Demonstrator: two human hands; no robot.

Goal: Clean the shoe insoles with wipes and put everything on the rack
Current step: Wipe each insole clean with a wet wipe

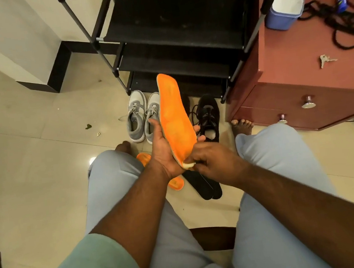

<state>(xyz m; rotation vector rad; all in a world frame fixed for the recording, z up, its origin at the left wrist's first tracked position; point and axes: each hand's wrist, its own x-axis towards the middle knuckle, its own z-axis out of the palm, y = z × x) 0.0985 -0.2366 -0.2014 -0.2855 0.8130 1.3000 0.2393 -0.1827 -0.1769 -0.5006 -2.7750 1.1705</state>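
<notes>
The right hand [213,159] pinches a small wad of wipe [189,165] against the heel end of the orange insole [175,120]. The left hand [162,151] cradles that insole from beneath, fingers curled around its edges, toe end pointing away. Below the hands, two black insoles [204,186] and a second orange insole [175,184] lie on the floor. Beyond stand grey sneakers [140,116], a black shoe [208,116] and the black rack [174,45].

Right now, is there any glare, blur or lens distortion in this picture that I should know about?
Head view: a bright glare spot on the floor tile beside the left knee; wide-angle bending bows the rack posts and the cabinet edges outward; the orange insole and both hands are sharp, with slight softness toward the corners.
</notes>
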